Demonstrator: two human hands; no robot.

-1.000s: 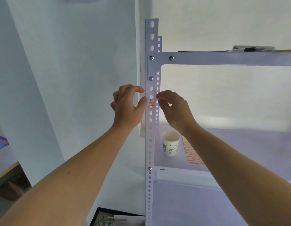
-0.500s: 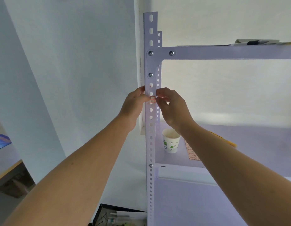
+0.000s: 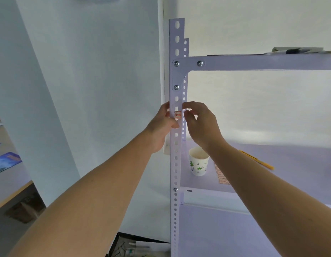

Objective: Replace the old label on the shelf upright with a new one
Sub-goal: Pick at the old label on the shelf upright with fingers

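The small orange-framed label (image 3: 177,115) sits on the flat, perforated metal shelf upright (image 3: 181,45). My left hand (image 3: 161,127) grips the upright beside it; my right hand (image 3: 201,123) curls at its edge, pinching or not I cannot tell.

The shelf upright (image 3: 179,164) is matt painted metal with shiny bolts (image 3: 176,64); the cup (image 3: 199,164) looks like printed paper.
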